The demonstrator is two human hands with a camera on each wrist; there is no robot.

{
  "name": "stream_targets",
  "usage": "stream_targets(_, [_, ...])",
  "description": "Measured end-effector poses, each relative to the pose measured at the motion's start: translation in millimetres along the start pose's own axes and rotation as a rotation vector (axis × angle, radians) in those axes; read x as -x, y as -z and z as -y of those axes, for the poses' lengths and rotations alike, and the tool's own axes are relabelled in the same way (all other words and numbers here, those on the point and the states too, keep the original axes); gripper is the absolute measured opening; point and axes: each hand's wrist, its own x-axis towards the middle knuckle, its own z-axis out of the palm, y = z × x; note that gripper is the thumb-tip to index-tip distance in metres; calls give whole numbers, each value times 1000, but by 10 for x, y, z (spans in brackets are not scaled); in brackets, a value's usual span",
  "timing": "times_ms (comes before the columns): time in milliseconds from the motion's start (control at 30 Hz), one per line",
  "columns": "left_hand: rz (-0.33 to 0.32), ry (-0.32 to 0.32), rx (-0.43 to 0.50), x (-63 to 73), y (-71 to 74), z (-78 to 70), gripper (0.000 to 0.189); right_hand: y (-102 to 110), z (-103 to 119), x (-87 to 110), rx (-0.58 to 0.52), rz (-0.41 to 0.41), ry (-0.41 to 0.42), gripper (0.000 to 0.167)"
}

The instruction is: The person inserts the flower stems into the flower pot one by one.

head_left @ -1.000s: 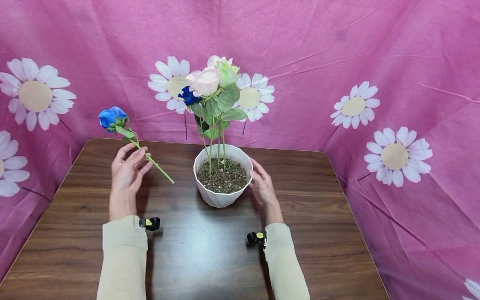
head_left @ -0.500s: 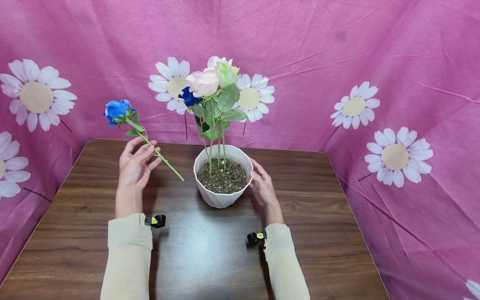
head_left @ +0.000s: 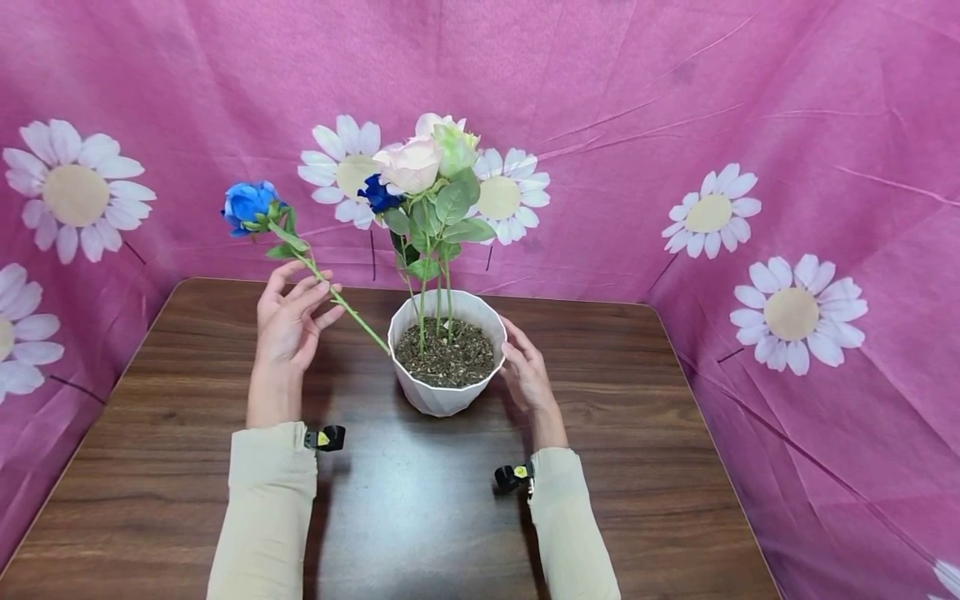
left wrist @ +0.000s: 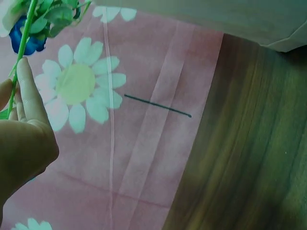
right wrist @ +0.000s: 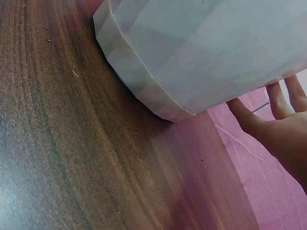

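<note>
An artificial blue rose (head_left: 251, 207) hangs to the left of the white faceted pot (head_left: 437, 400), its bloom up and left. My left hand (head_left: 285, 325) pinches its green stem (left wrist: 26, 36) between thumb and fingers. The stem slants down to the right, its lower end at the pot's left rim; contact there is unclear. Dark soil (head_left: 453, 362) fills the pot, where pink roses (head_left: 408, 165), a pale green rose (head_left: 454, 148) and a dark blue rose (head_left: 378, 193) stand upright. My right hand (head_left: 534, 375) rests its thumb and extended fingers against the pot's right outer wall.
The pot stands on a brown wood-grain table (head_left: 630, 500) with rounded far corners. Pink cloth (head_left: 600, 75) printed with large white daisies (head_left: 791, 315) surrounds the back and sides. A black camera sits on each wrist.
My left hand has moved right and slightly away from me, bringing the blue rose's stem end up to the pot's left rim. The right hand and pot have stayed in place.
</note>
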Motion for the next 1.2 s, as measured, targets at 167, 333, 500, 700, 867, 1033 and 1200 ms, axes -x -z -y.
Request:
stream_targets(167, [-11, -28, -37, 12, -119, 57, 34, -2, -3, -4, -8, 4, 7, 51])
stream_targets(333, [-10, -49, -71, 9, -208, 121, 34, 7, -13, -6, -25, 10, 11, 55])
stream_targets(500, [-3, -59, -93, 7, -270, 180, 34, 7, -10, -8, -28, 16, 5, 56])
stream_targets(700, [10, -54, -127, 28, -367, 242, 34, 5, 7, -1, -16, 17, 4, 54])
stream_targets(867, [14, -72, -165, 34, -435, 307, 34, 16, -3, -8, -18, 21, -5, 53])
stream_targets(1033, [18, -111, -220, 39, -499, 376, 38, 20, -5, -11, -16, 21, -1, 52])
stream_targets(1200, [21, -132, -280, 44, -553, 433, 41, 15, 1, -2, -26, 11, -4, 51])
